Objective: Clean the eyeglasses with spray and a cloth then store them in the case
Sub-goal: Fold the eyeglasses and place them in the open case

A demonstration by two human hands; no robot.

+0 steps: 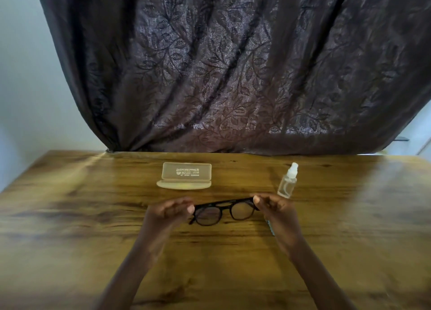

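I'm holding black eyeglasses [224, 213] over the wooden bench [93, 216], my left hand [168, 213] pinching the frame's left end & my right hand [277, 210] pinching its right end. Open beige case [184, 175] is lying behind them; clear spray bottle [288, 181] is standing near my right hand, dark curtain [233, 65] hanging behind

The left hand [168, 213] and right hand [275, 209] are pinching the two ends of black round-framed eyeglasses [225, 210] above a brown wooden table [70, 216]. Farther off, an open translucent beige case [184, 175] is sitting left of a clear plastic spray bottle [287, 182].
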